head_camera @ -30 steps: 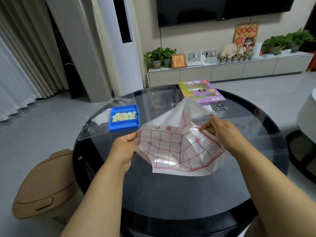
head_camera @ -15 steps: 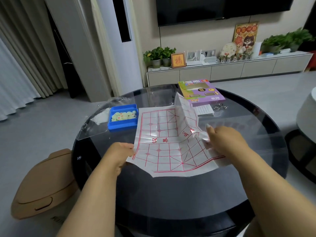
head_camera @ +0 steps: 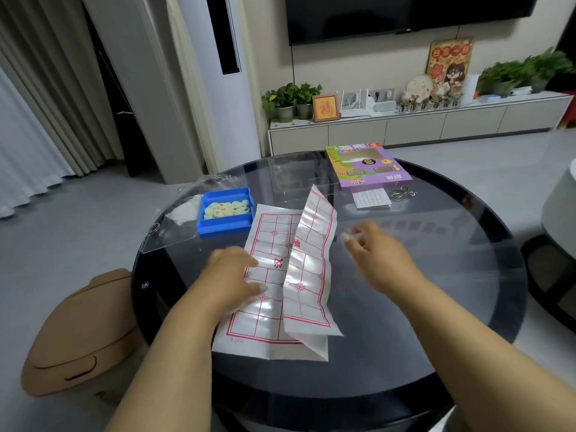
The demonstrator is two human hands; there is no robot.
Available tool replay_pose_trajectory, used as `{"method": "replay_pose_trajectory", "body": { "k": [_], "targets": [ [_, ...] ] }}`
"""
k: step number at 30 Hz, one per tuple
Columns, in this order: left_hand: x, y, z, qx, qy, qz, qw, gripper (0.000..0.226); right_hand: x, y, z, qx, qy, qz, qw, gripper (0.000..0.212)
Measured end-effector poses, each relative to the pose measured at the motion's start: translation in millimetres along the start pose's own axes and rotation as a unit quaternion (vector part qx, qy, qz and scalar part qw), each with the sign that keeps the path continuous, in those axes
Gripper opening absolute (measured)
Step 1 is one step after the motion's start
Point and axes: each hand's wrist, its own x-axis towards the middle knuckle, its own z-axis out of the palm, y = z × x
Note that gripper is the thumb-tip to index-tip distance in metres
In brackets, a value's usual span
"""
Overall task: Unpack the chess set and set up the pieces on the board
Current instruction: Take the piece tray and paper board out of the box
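The paper chessboard (head_camera: 280,275), white with a red grid and red characters, lies mid-table, its right half folded up along a glossy crease. Left hand (head_camera: 232,277) presses its left edge, fingers flat. Right hand (head_camera: 374,254) hovers at three o'clock, fingers loose, holding nothing. The blue tray (head_camera: 226,226) of pale pieces (head_camera: 226,209) sits at eleven o'clock.

We see a round table (head_camera: 405,322) with a dark, glossy glass-like top that mirrors the room. On it lies a thin board sheet (head_camera: 280,275), shiny like laminated paper or plastic film, creased and catching glare. A blue tray (head_camera: 226,227) looks like smooth moulded plastic and holds pale, glossy pieces (head_camera: 226,209). Clear plastic wrapping (head_camera: 174,226) lies beside it. The purple box (head_camera: 367,166) appears to be printed cardboard.
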Motion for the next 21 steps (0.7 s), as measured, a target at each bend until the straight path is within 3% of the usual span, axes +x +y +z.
{"method": "replay_pose_trajectory", "body": {
  "k": [4,9,12,17,19,21],
  "targets": [
    [-1,14,17,-0.110,-0.096,0.084,0.986,0.031,-3,0,22,0.170,-0.137,0.057,0.974,0.044],
    [1,27,21,-0.139,-0.169,0.098,0.971,0.033,-4,-6,25,0.296,-0.156,0.054,0.941,0.032],
    [0,32,23,-0.139,-0.201,0.069,0.967,0.049,-2,-5,23,0.389,-0.131,0.073,0.909,0.026],
    [1,34,31,-0.131,-0.202,0.029,0.970,0.081,0,-2,17,0.505,-0.118,0.074,0.852,0.033],
    [-2,37,29,-0.105,-0.206,0.017,0.973,0.090,3,-1,14,0.482,-0.089,0.068,0.869,0.032],
    [-6,40,25,-0.080,-0.199,0.002,0.977,0.082,7,3,9,0.399,-0.046,0.058,0.914,0.031]
  ]
}}
